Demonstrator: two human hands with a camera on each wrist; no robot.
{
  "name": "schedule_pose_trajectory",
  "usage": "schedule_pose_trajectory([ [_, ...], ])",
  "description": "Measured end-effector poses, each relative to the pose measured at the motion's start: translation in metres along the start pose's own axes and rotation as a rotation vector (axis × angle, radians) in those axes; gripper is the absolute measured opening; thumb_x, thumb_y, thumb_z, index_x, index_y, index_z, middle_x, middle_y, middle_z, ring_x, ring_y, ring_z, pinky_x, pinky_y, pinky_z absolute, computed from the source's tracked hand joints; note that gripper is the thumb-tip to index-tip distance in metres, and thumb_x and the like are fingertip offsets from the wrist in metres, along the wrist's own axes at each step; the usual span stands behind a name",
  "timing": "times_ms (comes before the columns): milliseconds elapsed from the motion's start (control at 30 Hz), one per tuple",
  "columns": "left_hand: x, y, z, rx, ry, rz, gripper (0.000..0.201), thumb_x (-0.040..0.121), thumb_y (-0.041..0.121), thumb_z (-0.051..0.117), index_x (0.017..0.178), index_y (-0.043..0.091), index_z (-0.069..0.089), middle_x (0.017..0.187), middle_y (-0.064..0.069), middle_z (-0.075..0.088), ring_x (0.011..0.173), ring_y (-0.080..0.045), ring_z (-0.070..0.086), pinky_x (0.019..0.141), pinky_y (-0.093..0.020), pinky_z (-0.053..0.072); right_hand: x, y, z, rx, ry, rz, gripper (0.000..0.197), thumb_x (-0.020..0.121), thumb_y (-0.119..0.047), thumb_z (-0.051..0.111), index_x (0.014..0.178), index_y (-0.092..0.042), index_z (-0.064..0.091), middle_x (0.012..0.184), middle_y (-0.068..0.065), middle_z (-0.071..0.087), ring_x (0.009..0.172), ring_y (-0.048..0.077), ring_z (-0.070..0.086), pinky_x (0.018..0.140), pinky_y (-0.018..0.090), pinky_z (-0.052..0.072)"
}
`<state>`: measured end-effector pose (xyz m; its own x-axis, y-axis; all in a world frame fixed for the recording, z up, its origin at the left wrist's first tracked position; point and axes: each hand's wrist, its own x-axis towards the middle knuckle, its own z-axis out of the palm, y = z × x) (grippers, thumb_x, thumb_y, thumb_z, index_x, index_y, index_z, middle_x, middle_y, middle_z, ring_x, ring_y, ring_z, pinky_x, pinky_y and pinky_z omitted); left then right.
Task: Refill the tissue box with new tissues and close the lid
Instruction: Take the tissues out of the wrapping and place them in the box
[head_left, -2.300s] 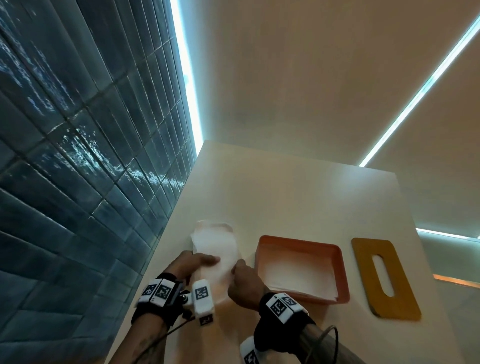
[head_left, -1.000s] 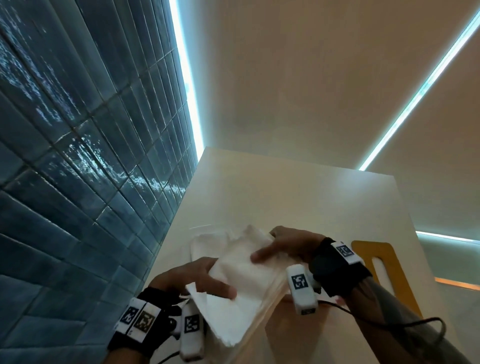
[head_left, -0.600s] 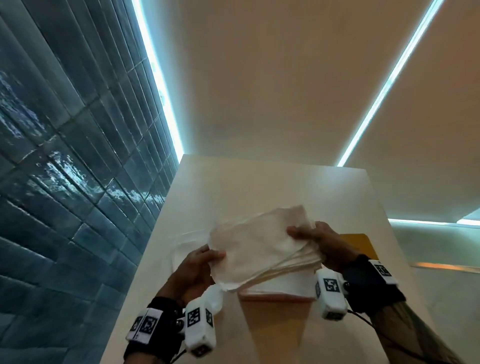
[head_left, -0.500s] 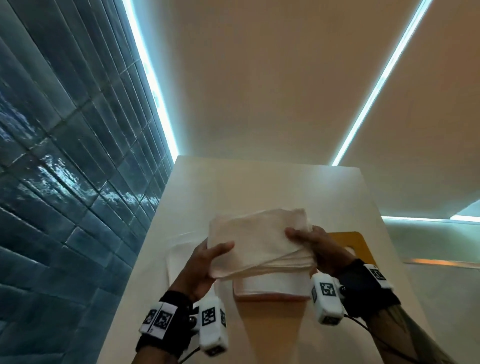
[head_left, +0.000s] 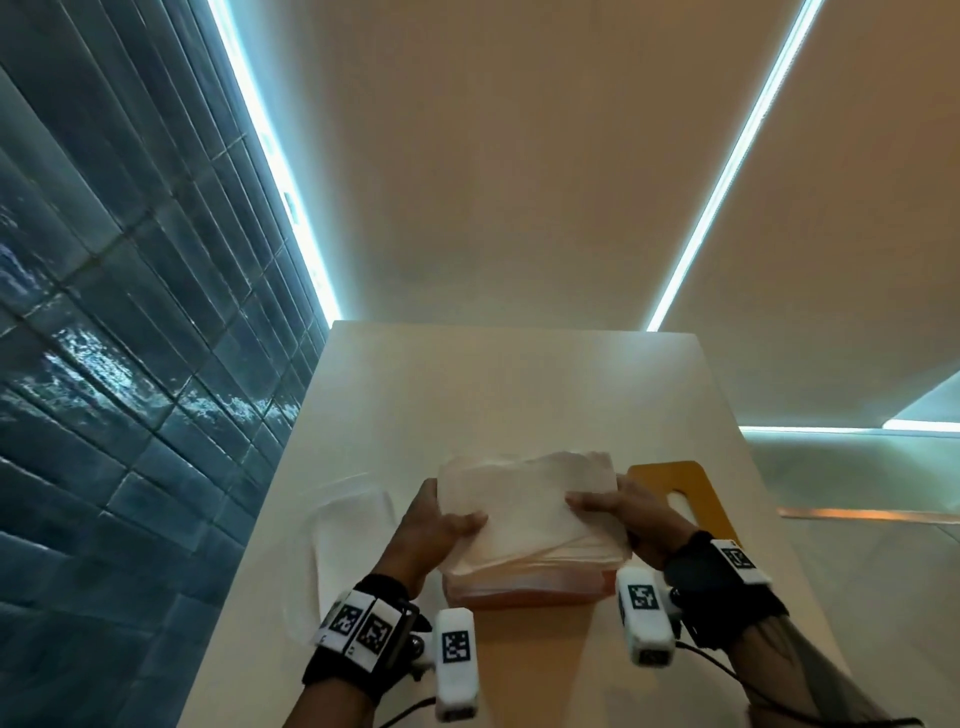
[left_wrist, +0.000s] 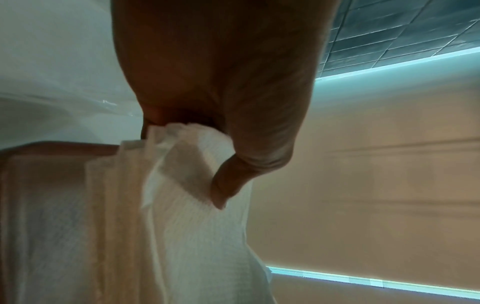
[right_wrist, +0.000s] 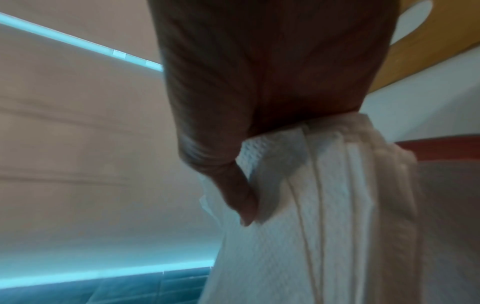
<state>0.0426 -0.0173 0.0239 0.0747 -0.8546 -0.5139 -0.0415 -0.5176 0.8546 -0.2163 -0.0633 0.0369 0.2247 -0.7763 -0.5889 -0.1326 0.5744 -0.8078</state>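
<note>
At lower centre of the head view, the thick stack of white embossed paper tissues sat over the orange rectangular plastic tissue box. The left hand and right hand each pinched an end, thumbs on top. Soft, light and floppy, it probably wanted support at both ends.

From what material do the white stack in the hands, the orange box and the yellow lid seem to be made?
Tissue stack: soft paper, matte; the right wrist view shows an embossed dot texture and layered folded edges.
Orange box: probably plastic, smooth and evenly coloured; it is mostly hidden.
Yellow lid: a rigid flat board with a slot, perhaps wood or plastic; I cannot tell which.
</note>
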Motion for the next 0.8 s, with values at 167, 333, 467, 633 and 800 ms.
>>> schedule_pose_trajectory([
  [167, 0.001, 0.000, 0.008, 0.386, 0.118, 0.093, 0.060, 0.074, 0.015, 0.075, 0.122, 0.017, 0.042, 0.108, -0.003, 0.061, 0.094, -0.020, 0.058, 0.080, -0.030, 0.050, 0.015, 0.014, 0.002, -0.394, 0.182, -0.056, 0.065, 0.054, -0.041, 0.085, 0.108, -0.011, 0.065, 0.105, 0.010, 0.072, 0.096, 0.030, 0.068, 0.089, 0.052, 0.055],
  [333, 0.002, 0.000, 0.020, 0.715, 0.107, 0.145, 0.075, 0.071, 0.012, 0.064, 0.134, 0.022, 0.025, 0.117, -0.013, 0.062, 0.093, -0.026, 0.062, 0.081, -0.034, 0.054, 0.015, 0.008, 0.020, -0.840, 0.236, 0.026, 0.062, 0.071, -0.041, 0.074, 0.119, -0.006, 0.055, 0.118, 0.011, 0.063, 0.098, 0.024, 0.059, 0.075, 0.029, 0.047],
  [467, 0.000, 0.002, 0.030, 1.057, 0.132, 0.159, 0.082, 0.075, 0.014, 0.058, 0.145, 0.016, 0.016, 0.127, -0.012, 0.057, 0.106, -0.031, 0.061, 0.085, -0.037, 0.048, 0.014, 0.013, 0.034, -1.055, 0.265, 0.017, 0.059, 0.077, -0.034, 0.068, 0.124, -0.005, 0.047, 0.122, 0.014, 0.059, 0.106, 0.030, 0.061, 0.076, 0.030, 0.047],
  [633, 0.000, -0.007, 0.041, 1.284, 0.178, 0.265, 0.078, 0.074, 0.014, 0.055, 0.143, 0.012, 0.020, 0.127, -0.009, 0.053, 0.106, -0.027, 0.059, 0.093, -0.040, 0.042, 0.012, 0.020, 0.046, -1.140, 0.276, -0.087, 0.047, 0.076, -0.026, 0.066, 0.113, -0.008, 0.043, 0.116, 0.013, 0.059, 0.095, 0.031, 0.065, 0.072, 0.034, 0.050],
  [800, -0.003, -0.024, 0.036, 1.360, 0.275, 0.401, 0.093, 0.062, 0.022, 0.067, 0.145, 0.011, 0.026, 0.131, -0.012, 0.040, 0.111, -0.030, 0.046, 0.089, -0.041, 0.044, -0.007, 0.017, 0.043, -1.310, 0.440, -0.344, 0.053, 0.080, -0.031, 0.069, 0.122, -0.011, 0.043, 0.119, 0.008, 0.048, 0.105, 0.024, 0.048, 0.081, 0.029, 0.050],
])
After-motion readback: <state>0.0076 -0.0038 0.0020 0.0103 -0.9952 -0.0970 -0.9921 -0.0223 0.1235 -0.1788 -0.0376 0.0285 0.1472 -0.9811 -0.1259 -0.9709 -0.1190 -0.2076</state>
